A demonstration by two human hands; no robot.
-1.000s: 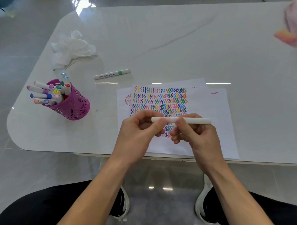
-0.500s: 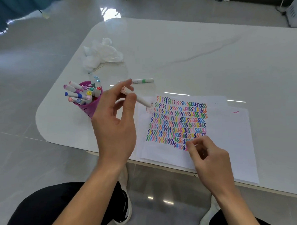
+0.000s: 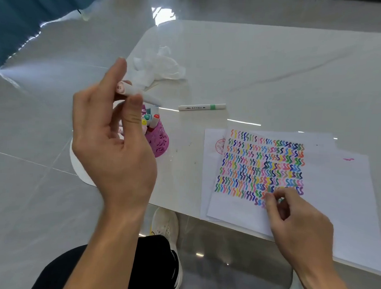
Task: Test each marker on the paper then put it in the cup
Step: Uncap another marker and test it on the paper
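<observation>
My left hand (image 3: 114,146) is raised above the pink cup (image 3: 160,142) and pinches a white marker (image 3: 135,91) between thumb and fingers, its capped end toward me. The cup holds several markers and is partly hidden behind that hand. My right hand (image 3: 299,221) rests on the lower edge of the paper (image 3: 335,188), fingers loosely curled over the rows of coloured squiggles (image 3: 260,164); I cannot tell whether it holds anything. Another white marker with a green band (image 3: 201,107) lies on the table beyond the cup.
A crumpled white tissue (image 3: 160,66) lies at the table's far left corner. The white table's (image 3: 274,60) near edge runs under the paper. My knee and shoe (image 3: 165,227) are below it, over a glossy tiled floor.
My left hand has carried the white marker left and up, from beside the paper to above the cup. My right hand stays on the paper. The view has shifted left.
</observation>
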